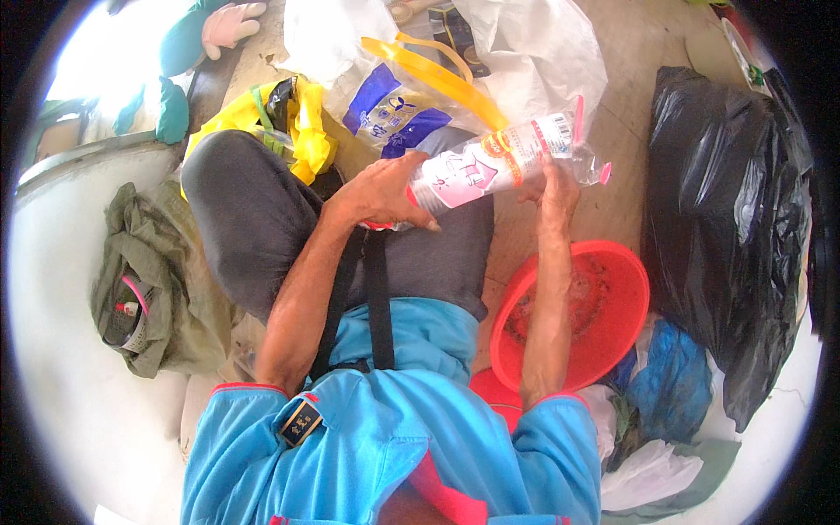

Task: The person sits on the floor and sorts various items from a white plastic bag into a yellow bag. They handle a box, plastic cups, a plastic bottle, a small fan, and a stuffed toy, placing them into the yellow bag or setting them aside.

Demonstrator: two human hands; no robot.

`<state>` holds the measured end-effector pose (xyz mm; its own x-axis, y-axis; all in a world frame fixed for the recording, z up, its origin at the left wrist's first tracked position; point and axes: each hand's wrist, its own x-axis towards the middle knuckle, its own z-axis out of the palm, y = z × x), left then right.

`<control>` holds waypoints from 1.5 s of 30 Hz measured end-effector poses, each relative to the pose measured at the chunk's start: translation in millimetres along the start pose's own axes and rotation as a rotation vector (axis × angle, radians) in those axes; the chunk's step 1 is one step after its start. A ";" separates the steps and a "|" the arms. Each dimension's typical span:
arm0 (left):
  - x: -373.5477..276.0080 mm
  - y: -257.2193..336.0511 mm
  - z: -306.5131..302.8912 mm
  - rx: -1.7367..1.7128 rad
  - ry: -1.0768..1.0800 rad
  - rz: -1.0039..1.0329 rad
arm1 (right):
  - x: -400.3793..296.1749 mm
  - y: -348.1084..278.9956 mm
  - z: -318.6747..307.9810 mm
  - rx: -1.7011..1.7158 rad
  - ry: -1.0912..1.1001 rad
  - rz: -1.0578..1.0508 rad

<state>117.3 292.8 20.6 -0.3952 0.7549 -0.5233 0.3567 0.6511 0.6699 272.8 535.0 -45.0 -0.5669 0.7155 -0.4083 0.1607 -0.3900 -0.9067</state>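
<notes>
A large clear plastic bottle (469,174) with a white and pink printed label and a pink cap lies tilted across my lap, its capped end to the right. My left hand (387,193) grips it near the base. Near the capped end, my right hand (554,197) touches the label's lower edge; some of its fingers are hidden, and how firmly it holds is unclear. A pink strip (578,121) stands up at the bottle's shoulder. Beyond the bottle lies a clear plastic bag (394,118) with blue print and a yellow-orange handle strip (453,79).
A red plastic basin (636,295) leans beneath my right forearm. Black plastic bags (709,216) stand at the right, with a blue bag (672,387) below. A yellow bag (312,144) lies by my left knee. At the left is an olive sack (177,289); teal and pink gloves (230,29) hang upper left.
</notes>
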 end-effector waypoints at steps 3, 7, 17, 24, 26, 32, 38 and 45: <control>0.4 3.5 2.0 -0.053 0.060 -0.011 | 5.5 -1.6 -6.3 -0.015 0.015 -0.006; 1.4 5.2 4.8 -0.161 0.137 0.015 | 11.0 -2.9 -11.4 -0.039 0.012 -0.059; 12.6 5.5 5.8 -0.183 0.197 0.089 | 13.8 -10.9 -18.5 -0.003 -0.004 -0.002; 4.2 8.0 1.6 -0.193 0.218 0.108 | 10.0 -21.9 -13.2 -0.179 -0.144 -0.057; 3.7 9.7 1.7 -0.181 0.210 0.128 | 8.4 -26.2 -15.8 -0.244 -0.136 -0.019; 1.4 13.6 0.9 -0.258 0.166 0.128 | 2.5 -31.7 -16.5 -0.293 -0.149 -0.011; -2.4 9.7 -2.4 -0.395 0.024 0.119 | -1.1 -35.0 -12.2 -0.360 -0.005 -0.106; -0.6 7.2 -2.2 -0.494 -0.060 0.060 | 14.8 -32.4 -11.8 -0.501 -0.006 -0.717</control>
<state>118.2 296.8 26.9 -0.3322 0.8024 -0.4958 -0.0715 0.5028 0.8615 268.7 565.0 -22.9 -0.6713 0.6872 0.2778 0.0990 0.4545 -0.8852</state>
